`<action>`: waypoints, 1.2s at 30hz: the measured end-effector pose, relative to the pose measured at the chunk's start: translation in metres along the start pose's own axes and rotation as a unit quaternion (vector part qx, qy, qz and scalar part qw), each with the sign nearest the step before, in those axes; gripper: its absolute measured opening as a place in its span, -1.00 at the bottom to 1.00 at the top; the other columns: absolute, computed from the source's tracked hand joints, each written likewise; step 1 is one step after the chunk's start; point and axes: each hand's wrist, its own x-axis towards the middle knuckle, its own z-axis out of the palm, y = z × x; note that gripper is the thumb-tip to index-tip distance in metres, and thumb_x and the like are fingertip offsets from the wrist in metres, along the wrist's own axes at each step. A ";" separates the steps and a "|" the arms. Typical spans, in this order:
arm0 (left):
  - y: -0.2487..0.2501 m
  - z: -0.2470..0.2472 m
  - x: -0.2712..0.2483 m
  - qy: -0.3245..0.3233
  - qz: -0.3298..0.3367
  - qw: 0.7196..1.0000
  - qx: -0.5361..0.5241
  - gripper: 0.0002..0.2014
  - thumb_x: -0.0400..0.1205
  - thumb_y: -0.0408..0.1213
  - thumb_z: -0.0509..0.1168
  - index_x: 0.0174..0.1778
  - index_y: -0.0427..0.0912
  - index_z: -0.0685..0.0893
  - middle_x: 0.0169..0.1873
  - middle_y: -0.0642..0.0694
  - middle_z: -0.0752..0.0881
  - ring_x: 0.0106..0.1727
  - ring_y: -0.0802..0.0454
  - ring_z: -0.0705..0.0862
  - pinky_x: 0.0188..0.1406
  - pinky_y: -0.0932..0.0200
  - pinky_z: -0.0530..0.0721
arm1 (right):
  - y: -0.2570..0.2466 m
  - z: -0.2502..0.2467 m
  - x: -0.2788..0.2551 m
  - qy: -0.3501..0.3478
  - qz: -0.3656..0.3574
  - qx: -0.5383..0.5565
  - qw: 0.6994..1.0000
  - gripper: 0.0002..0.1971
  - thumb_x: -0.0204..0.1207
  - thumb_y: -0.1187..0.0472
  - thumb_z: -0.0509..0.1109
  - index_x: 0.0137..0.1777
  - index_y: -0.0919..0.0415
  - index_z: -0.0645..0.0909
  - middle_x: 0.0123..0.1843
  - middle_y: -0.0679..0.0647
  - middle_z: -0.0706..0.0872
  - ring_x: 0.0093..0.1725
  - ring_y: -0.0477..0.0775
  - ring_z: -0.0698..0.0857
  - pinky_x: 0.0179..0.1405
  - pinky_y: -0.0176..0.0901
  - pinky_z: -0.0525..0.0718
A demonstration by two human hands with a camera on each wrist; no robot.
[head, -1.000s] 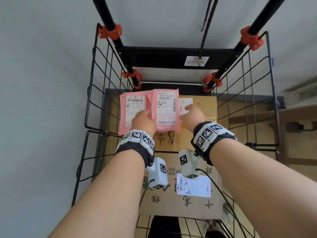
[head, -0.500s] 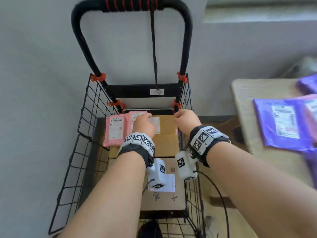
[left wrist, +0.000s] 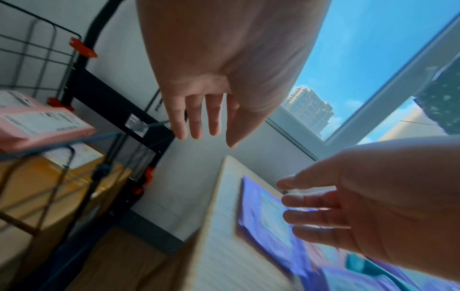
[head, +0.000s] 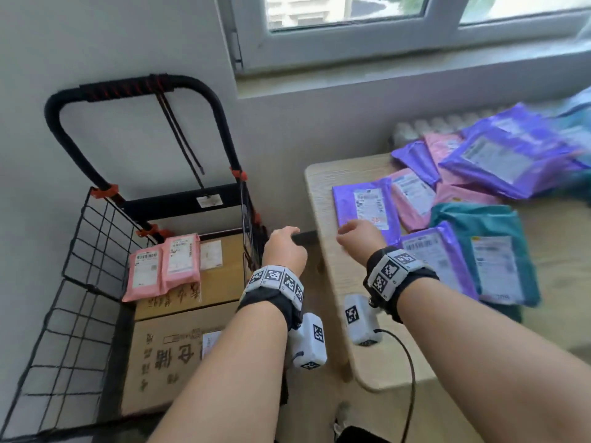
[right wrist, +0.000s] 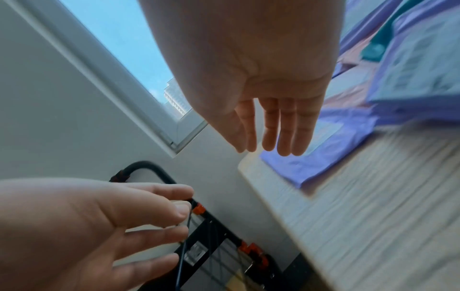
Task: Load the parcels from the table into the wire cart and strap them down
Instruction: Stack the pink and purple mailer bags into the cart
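The black wire cart (head: 96,257) stands on the left with two cardboard boxes (head: 172,356) inside and two pink parcels (head: 163,270) lying on the far box. Purple, pink and teal parcels (head: 479,219) lie spread over the wooden table (head: 323,199) on the right. My left hand (head: 283,247) hovers empty between cart and table, fingers relaxed (left wrist: 196,122). My right hand (head: 359,235) is above the table's left edge, just over a purple parcel (head: 364,206), fingers straight (right wrist: 278,130) and holding nothing.
A black strap (head: 182,135) hangs from the cart's handle (head: 128,87). A window (head: 383,27) and sill run along the wall behind the table. A cable (head: 406,362) dangles from my right wrist camera.
Both hands have left the pink parcels in the cart and swung right toward the table. The view has turned right, and the table with its parcels has come into sight.
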 end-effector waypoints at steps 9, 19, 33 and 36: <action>0.081 0.099 -0.043 -0.104 0.067 0.991 0.046 -0.47 0.54 -0.47 0.11 0.42 -0.03 0.56 0.43 -0.05 0.56 0.42 -0.07 0.54 0.40 0.11 0.49 | 0.096 -0.088 -0.018 0.092 0.072 0.004 0.993 -0.72 0.52 0.29 0.28 0.18 0.16 0.68 0.22 0.17 0.71 0.25 0.21 0.64 0.23 -0.11 0.56; 0.084 0.155 -0.077 -0.242 0.050 0.961 0.126 -0.53 0.64 -0.41 0.06 0.51 -0.20 0.42 0.51 -0.25 0.42 0.50 -0.22 0.44 0.49 -0.02 0.41 | 0.156 -0.109 -0.033 0.119 0.160 -0.052 0.978 -0.78 0.46 0.25 0.29 0.09 0.16 0.60 0.14 0.21 0.69 0.13 0.28 0.63 0.14 0.02 0.62; 0.071 0.111 -0.066 -0.192 0.004 0.977 0.097 -0.45 0.66 -0.41 0.07 0.61 -0.08 0.31 0.56 -0.14 0.40 0.53 -0.12 0.43 0.45 0.06 0.41 | 0.113 -0.106 -0.032 0.118 0.102 -0.016 0.988 -0.73 0.48 0.36 0.23 -0.05 0.20 0.77 0.01 0.20 0.76 0.02 0.27 0.68 0.05 -0.08 0.63; 0.064 0.096 -0.063 -0.172 -0.016 0.983 0.055 -0.48 0.68 -0.40 0.02 0.61 -0.10 0.32 0.54 -0.13 0.43 0.51 -0.13 0.46 0.39 0.10 0.44 | 0.085 -0.096 -0.028 0.108 0.072 0.048 0.990 -0.73 0.43 0.39 0.23 -0.08 0.23 0.77 0.00 0.18 0.77 0.02 0.24 0.68 0.01 -0.15 0.60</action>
